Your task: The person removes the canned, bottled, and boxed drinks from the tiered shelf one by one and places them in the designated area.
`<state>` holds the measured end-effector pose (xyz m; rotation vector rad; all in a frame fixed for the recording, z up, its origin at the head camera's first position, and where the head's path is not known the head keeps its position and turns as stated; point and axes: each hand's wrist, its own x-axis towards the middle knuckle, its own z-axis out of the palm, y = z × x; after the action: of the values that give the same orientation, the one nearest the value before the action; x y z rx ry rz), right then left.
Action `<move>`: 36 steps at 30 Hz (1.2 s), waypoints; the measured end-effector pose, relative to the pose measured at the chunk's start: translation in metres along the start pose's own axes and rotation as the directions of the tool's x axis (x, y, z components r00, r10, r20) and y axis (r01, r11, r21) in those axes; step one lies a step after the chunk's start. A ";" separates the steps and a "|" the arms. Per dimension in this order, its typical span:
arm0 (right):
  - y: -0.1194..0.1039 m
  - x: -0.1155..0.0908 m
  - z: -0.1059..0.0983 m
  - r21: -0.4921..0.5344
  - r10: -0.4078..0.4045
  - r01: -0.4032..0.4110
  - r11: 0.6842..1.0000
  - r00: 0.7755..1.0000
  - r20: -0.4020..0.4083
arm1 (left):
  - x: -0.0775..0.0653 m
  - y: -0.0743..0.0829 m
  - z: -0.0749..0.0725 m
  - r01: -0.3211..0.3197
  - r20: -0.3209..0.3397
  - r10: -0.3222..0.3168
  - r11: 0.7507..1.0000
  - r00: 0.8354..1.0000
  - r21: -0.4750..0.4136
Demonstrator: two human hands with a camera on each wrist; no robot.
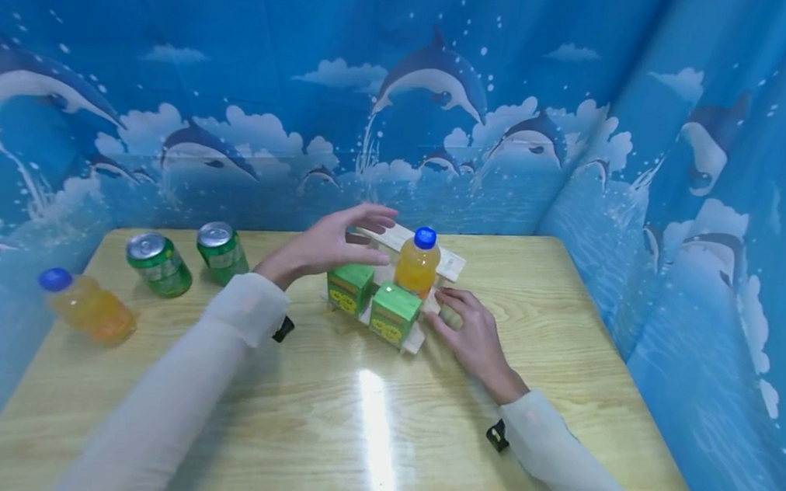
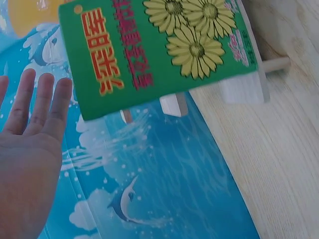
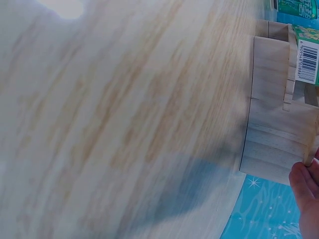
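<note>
A small wooden rack (image 1: 450, 264) with slats stands toward the back of the table. An orange drink bottle with a blue cap (image 1: 416, 267) is upright on it, behind two green drink cartons, the left carton (image 1: 347, 288) and the right carton (image 1: 395, 314). Yellow flowers show on the carton (image 2: 164, 55) in the left wrist view. My left hand (image 1: 337, 239), fingers extended, hovers over the left carton and beside the bottle, holding nothing. At the rack's right side my right hand (image 1: 470, 329) pinches the edge of the wooden end panel (image 3: 276, 129) between thumb and fingers.
Two green cans, one can (image 1: 160, 264) and another can (image 1: 222, 252), stand at the back left of the table (image 1: 307, 425). Near the left edge is another orange drink bottle (image 1: 89, 308). A blue dolphin curtain (image 1: 275, 71) hangs behind and at the sides.
</note>
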<state>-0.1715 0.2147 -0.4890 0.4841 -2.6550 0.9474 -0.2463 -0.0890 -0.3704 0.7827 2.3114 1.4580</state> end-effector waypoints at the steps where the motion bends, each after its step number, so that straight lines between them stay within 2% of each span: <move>1: 0.000 0.000 0.000 0.001 0.001 -0.001 1.000 1.000 0.000 | 0.001 0.000 0.002 -0.005 0.005 0.005 1.000 1.000 -0.003; 11: 0.002 -0.001 0.001 -0.006 0.001 -0.001 1.000 1.000 0.002 | 0.014 0.001 0.015 -0.004 0.029 0.004 1.000 1.000 -0.002; 26: 0.002 0.000 0.000 -0.013 -0.012 0.012 1.000 1.000 0.002 | 0.022 0.002 0.027 0.006 0.063 -0.005 1.000 0.998 -0.009; 36: 0.002 0.000 0.000 -0.011 -0.017 0.017 1.000 1.000 0.004 | 0.026 0.000 0.034 -0.018 0.112 0.019 1.000 0.993 -0.004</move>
<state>-0.1724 0.2161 -0.4897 0.5063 -2.6536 0.9275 -0.2499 -0.0488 -0.3838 0.8648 2.2233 1.3880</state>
